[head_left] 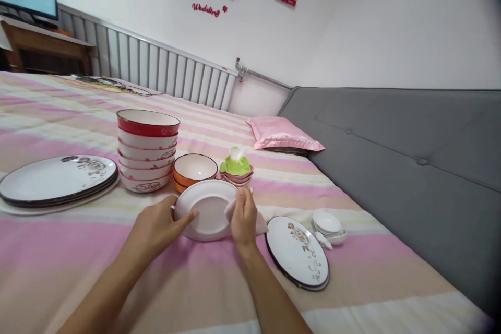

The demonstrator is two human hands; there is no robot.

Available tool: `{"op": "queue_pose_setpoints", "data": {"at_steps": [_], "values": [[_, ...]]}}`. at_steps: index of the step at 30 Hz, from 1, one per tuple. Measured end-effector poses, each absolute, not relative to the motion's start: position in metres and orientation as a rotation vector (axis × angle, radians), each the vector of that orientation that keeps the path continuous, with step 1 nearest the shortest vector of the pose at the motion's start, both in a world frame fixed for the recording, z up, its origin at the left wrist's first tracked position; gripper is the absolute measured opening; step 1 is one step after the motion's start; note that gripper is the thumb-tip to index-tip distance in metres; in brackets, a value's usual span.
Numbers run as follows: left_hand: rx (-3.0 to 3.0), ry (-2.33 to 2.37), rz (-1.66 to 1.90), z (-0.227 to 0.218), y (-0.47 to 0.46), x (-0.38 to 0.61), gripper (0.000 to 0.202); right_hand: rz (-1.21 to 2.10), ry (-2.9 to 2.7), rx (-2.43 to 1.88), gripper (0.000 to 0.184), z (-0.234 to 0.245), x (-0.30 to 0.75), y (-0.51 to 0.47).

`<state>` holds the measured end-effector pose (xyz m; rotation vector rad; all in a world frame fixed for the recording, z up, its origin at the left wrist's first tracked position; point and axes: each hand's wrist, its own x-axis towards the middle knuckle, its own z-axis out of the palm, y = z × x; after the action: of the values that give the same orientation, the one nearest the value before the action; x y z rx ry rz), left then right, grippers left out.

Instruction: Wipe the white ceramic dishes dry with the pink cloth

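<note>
A plain white plate (209,222) is tilted up in front of me, above the striped bedspread. My left hand (162,222) grips its left rim, with the thumb lying across the near face. At the right rim, my right hand (243,219) is closed on a pale pink cloth (261,224) and presses it against the plate. Just behind the plate stand orange bowls (195,168) with white insides, and small leaf-shaped dishes (237,165) in green and pink, stacked. Right of my right hand lie oval, dark-rimmed plates (295,250) with a brown floral pattern.
A tall stack of red-and-white bowls (147,154) rises left of the orange ones. Large oval plates (58,180) are piled at the far left. Small white dishes (327,223) sit at the right, near the grey headboard (410,135). A pink pillow (284,133) lies farther back.
</note>
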<state>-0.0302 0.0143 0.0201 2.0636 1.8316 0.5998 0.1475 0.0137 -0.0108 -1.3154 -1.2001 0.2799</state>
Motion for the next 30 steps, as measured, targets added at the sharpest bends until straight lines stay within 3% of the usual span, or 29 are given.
{"op": "queue_pose_setpoints", "data": {"at_steps": [5,13,17,22,30], "values": [[2.086,1.649,0.601,0.008,0.008,-0.009,0.046,0.055,-1.272,-1.431,0.035,0.011,0.166,0.003],[2.051,1.703,0.166,0.011,0.0,-0.011,0.047,-0.363,-1.761,-1.379,0.037,0.03,0.169,-0.01],[2.063,1.729,0.454,0.015,0.009,-0.024,0.06,-0.48,-1.855,-1.296,0.038,0.027,0.156,-0.01],[2.263,1.232,1.104,0.017,0.004,-0.012,0.051,-0.51,-1.91,-1.258,0.037,0.025,0.147,-0.014],[2.459,1.349,1.02,0.01,0.002,-0.009,0.042,-0.483,-1.892,-1.245,0.037,0.021,0.147,-0.011]]}}
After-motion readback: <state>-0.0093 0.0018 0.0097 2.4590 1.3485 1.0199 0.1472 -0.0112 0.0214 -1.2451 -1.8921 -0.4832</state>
